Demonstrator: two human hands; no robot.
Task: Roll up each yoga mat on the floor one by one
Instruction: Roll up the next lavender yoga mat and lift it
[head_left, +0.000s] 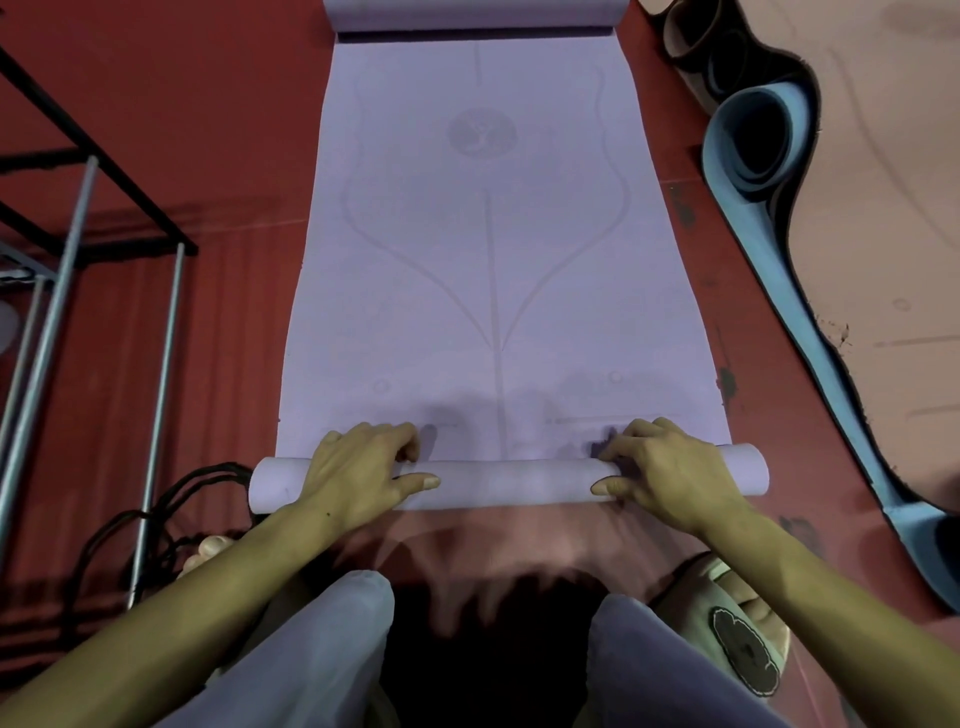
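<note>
Both of your hands sit on the rolled near end of the lilac yoga mat (498, 260). Your left hand (358, 467) curls over the roll (511, 480) left of the mat's centre line, fingers hooked over the far side and thumb lying along the top. Your right hand (670, 467) grips the roll the same way right of that line, thumb pointing inward. The roll lies crosswise at the mat's near end, just ahead of your knees, its ends sticking out past both hands. Beyond the roll the mat stretches flat over the red floor (208, 104), and its far end curls up into a second roll. Right of the mat, a blue mat (763, 171) lies loosely coiled and partly unrolled. Left of the mat stands a metal rack (67, 234), with dark cables (171, 499) on the floor by the roll's left end.
</note>
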